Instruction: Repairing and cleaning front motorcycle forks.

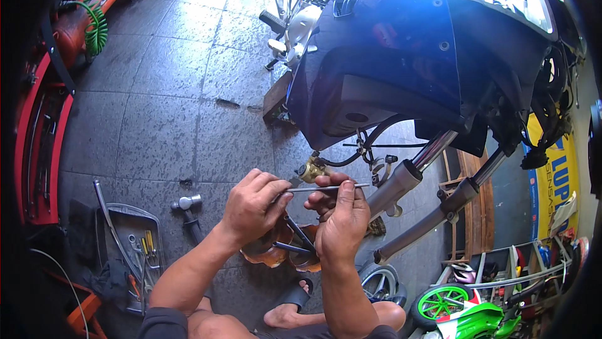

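Both hands are raised in front of the motorcycle's fork, holding a thin metal rod [313,188] roughly level between them. My left hand [254,206] is closed on the rod's left end, its fingers bent over it. My right hand [342,217] pinches it nearer the other end, thumb on top, and the tip sticks out toward the fork leg [394,190]. Below the hands is a shiny orange-brown part [264,252], with dark tubes [295,248] beside it, partly hidden by my right wrist. A brass-coloured caliper [310,170] hangs from a hose just beyond the rod.
A dark blue motorcycle fairing [389,63] fills the upper right, a second fork leg [433,217] below it. On the left lie a hammer [187,204] and a grey tool tray [157,229]. A red tool cabinet [37,145] stands far left; a green-wheeled bike [442,304] is lower right.
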Demonstrator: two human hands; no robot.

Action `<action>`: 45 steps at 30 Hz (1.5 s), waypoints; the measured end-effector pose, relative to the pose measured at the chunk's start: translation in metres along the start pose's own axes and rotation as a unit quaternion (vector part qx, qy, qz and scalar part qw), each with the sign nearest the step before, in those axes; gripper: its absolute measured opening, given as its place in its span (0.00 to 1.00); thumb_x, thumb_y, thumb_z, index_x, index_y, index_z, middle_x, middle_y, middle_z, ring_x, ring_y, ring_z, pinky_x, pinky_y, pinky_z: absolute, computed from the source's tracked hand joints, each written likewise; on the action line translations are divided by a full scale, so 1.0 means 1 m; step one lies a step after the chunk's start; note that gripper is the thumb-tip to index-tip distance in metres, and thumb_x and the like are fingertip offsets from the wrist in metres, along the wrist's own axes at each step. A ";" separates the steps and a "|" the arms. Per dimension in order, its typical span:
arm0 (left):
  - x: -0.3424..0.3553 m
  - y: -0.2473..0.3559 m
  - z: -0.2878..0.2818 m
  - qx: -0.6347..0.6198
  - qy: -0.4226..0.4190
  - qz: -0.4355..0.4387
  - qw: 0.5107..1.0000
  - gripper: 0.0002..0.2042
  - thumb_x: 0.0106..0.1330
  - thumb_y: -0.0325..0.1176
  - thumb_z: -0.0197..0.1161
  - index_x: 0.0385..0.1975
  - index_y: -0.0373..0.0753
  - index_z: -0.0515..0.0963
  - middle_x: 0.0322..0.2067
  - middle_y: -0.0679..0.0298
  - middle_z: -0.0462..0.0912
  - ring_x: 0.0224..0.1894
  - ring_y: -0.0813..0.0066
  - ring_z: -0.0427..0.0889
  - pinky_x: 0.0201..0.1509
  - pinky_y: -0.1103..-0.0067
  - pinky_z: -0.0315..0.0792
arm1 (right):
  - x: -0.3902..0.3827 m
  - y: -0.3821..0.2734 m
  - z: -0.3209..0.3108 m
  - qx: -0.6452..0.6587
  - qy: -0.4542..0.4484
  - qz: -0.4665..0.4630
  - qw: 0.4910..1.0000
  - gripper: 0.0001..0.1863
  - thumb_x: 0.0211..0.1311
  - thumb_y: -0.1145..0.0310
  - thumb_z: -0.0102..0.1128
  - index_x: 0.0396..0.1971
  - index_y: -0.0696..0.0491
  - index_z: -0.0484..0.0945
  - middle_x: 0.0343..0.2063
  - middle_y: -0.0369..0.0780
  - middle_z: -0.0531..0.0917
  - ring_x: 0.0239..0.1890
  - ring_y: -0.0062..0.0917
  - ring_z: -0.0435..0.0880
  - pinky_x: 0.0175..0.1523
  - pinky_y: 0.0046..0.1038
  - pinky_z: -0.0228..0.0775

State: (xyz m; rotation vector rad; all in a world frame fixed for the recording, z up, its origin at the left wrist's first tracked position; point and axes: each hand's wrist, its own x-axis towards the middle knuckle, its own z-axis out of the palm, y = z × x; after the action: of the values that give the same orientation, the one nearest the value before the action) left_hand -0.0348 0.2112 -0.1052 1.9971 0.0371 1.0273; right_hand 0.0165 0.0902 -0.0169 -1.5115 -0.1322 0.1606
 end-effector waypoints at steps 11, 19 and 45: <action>0.015 0.001 0.009 -0.027 0.012 -0.013 0.999 0.09 0.57 0.26 0.70 0.38 0.37 0.81 0.32 0.60 0.82 0.34 0.61 0.81 0.36 0.70 0.77 | 0.018 0.013 -0.004 0.104 0.037 0.022 0.994 0.15 0.80 0.61 0.39 0.48 0.56 0.72 0.35 0.42 0.83 0.27 0.22 0.81 0.35 0.27 0.78; 0.043 -0.005 -0.004 0.034 0.008 0.075 0.997 0.11 0.54 0.25 0.72 0.38 0.37 0.82 0.33 0.60 0.82 0.32 0.64 0.80 0.33 0.73 0.76 | 0.022 0.006 0.001 0.206 0.031 0.028 0.978 0.16 0.80 0.61 0.40 0.49 0.57 0.72 0.37 0.44 0.82 0.29 0.23 0.79 0.36 0.28 0.77; 0.124 0.082 0.033 0.171 -0.237 0.103 0.951 0.09 0.50 0.24 0.61 0.30 0.41 0.84 0.32 0.62 0.84 0.42 0.66 0.79 0.56 0.69 0.65 | 0.023 0.054 0.012 0.307 -0.041 0.021 0.951 0.18 0.74 0.68 0.48 0.61 0.52 0.66 0.53 0.38 0.75 0.57 0.25 0.76 0.61 0.30 0.70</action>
State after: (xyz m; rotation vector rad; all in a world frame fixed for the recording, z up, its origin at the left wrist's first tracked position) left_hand 0.0419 0.1847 0.0232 2.5658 -0.2751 0.6697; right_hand 0.0355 0.1090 -0.0701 -0.8870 -0.1025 0.2712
